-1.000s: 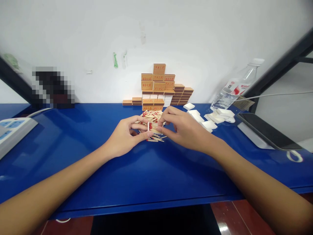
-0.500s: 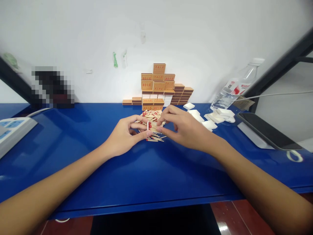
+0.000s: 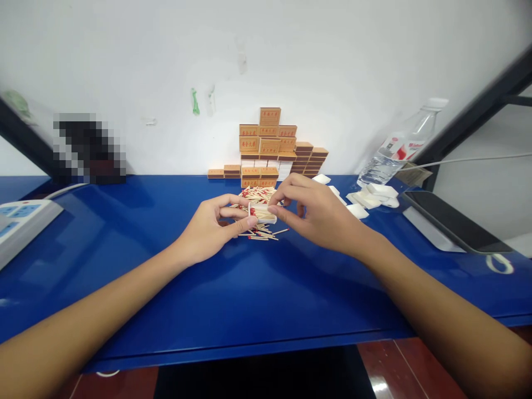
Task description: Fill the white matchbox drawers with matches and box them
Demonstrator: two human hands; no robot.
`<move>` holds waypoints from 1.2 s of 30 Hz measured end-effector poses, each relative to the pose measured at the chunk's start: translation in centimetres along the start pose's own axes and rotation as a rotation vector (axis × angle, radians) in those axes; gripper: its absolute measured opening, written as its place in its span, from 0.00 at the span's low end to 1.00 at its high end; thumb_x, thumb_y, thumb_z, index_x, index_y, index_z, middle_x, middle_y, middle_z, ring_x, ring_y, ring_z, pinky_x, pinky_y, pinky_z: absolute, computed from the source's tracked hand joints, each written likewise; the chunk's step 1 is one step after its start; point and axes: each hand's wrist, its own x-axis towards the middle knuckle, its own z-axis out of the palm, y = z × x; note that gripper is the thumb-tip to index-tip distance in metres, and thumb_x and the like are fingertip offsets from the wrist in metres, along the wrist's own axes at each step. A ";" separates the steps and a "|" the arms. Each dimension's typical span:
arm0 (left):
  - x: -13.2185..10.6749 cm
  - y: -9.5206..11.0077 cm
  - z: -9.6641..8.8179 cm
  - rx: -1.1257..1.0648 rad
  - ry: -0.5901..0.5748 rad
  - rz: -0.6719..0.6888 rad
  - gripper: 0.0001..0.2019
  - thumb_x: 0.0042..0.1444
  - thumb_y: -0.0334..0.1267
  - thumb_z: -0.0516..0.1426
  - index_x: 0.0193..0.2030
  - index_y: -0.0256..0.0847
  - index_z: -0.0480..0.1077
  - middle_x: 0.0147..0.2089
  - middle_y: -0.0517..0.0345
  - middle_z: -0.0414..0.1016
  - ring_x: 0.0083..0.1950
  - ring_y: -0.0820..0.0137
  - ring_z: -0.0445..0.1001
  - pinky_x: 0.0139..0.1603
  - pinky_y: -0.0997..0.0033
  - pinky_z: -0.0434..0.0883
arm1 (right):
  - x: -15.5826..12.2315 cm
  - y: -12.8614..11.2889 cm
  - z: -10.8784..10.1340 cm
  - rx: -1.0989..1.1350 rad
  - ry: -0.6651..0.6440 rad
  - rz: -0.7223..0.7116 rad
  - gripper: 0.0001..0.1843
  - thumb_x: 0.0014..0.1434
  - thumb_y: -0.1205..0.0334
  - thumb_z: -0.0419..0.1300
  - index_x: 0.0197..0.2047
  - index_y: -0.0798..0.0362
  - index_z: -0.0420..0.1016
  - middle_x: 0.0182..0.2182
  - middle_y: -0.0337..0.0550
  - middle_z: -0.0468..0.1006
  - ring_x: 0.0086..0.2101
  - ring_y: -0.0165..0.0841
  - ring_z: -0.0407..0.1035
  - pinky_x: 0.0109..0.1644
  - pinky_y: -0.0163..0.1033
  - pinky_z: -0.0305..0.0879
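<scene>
My left hand (image 3: 214, 227) grips a small white matchbox tray (image 3: 272, 220), thumb in front and fingers behind. Red-tipped matches (image 3: 261, 213) lie lengthwise in it, heads toward my left thumb. At the tray's right end, the thumb and forefinger of my right hand (image 3: 318, 213) are pinched together on its upper corner; whether a match is between them is hidden. Behind and under the tray spreads a pile of loose matches (image 3: 257, 194), with several more (image 3: 261, 235) on the blue table in front.
Orange matchboxes (image 3: 269, 145) are stacked against the wall. Several empty white trays (image 3: 357, 211) lie to the right, near a tilted water bottle (image 3: 399, 144) and a phone (image 3: 457, 221) resting on a white block. A power strip (image 3: 29, 221) sits at the left table edge.
My right fingers have drawn back slightly from over the matches to the tray's right end. My left hand keeps hold of the tray, which has shifted slightly left. More loose matches show below it.
</scene>
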 end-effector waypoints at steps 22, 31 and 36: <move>1.0 -0.2 -1.3 -0.119 0.162 0.007 0.25 0.52 0.48 0.73 0.51 0.37 0.77 0.39 0.50 0.85 0.36 0.69 0.78 0.30 0.73 0.72 | -0.3 2.4 -0.7 0.022 -0.384 0.228 0.06 0.68 0.62 0.59 0.38 0.52 0.74 0.33 0.42 0.77 0.32 0.33 0.68 0.38 0.39 0.59; 0.4 -0.2 -0.2 -0.050 -0.003 -0.018 0.23 0.55 0.49 0.71 0.52 0.39 0.74 0.42 0.50 0.86 0.37 0.68 0.80 0.32 0.72 0.73 | 0.3 1.7 -0.5 0.089 0.070 0.219 0.11 0.69 0.60 0.58 0.50 0.52 0.80 0.36 0.42 0.79 0.31 0.32 0.66 0.36 0.40 0.62; 0.2 0.1 -0.1 -0.060 -0.006 -0.042 0.24 0.54 0.50 0.71 0.52 0.39 0.74 0.43 0.48 0.87 0.37 0.65 0.81 0.32 0.70 0.73 | 0.8 -0.2 -0.5 0.426 0.228 0.355 0.13 0.63 0.51 0.67 0.41 0.53 0.81 0.37 0.45 0.82 0.36 0.35 0.73 0.36 0.41 0.68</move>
